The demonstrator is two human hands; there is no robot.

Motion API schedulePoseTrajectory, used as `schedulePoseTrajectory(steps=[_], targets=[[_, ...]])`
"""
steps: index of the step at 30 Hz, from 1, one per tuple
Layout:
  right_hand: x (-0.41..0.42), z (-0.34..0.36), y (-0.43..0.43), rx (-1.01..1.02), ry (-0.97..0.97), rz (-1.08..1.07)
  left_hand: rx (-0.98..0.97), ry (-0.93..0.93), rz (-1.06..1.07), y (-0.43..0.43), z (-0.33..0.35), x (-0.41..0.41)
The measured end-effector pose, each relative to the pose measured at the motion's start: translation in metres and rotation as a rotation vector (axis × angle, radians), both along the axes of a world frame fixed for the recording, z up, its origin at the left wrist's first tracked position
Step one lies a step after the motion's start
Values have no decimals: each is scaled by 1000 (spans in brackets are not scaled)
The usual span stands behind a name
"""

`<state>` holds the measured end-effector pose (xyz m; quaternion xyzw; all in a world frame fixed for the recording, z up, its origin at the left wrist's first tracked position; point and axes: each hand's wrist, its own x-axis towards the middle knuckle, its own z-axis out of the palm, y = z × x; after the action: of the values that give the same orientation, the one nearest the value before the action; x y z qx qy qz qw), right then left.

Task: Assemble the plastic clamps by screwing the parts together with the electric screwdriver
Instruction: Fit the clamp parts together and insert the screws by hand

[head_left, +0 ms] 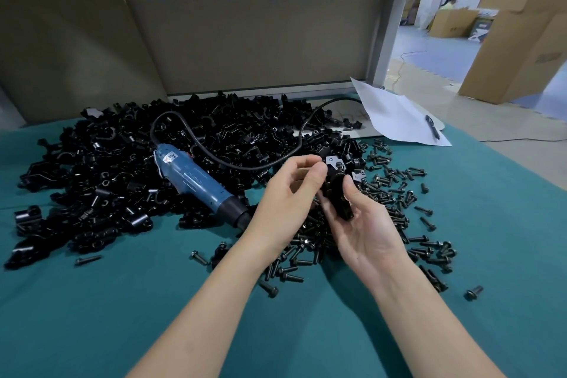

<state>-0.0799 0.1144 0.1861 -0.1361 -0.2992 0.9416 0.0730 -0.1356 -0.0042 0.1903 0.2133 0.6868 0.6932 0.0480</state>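
Observation:
A black plastic clamp [339, 193] is held above the green table between both hands. My right hand [362, 233] grips its lower part, thumb over the front. My left hand [291, 193] pinches the clamp's upper part with fingertips, where a screw [339, 165] stands in the top. The blue electric screwdriver [196, 183] lies on the table to the left of my hands, its tip hidden behind my left wrist and its black cable [233, 160] looping back over the parts.
A big heap of black clamp parts [122, 175] covers the left and back of the green table [92, 316]. Several loose black screws [399, 209] lie scattered on the right. White paper [395, 114] with a pen [432, 127] lies at the back right.

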Motion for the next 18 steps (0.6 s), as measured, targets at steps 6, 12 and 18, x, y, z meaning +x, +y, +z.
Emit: schedulePoseTrajectory(steps=[6,12,18], targets=[[-2,-1,-2,50,32,16,-36,44,15,-1,-2,-2],[-2,-3,0,20,20,-9,-61,10,-58,-4,0,-2],[-3,-2,-3,56,51,14,-18,-31,5,-2,0,-3]])
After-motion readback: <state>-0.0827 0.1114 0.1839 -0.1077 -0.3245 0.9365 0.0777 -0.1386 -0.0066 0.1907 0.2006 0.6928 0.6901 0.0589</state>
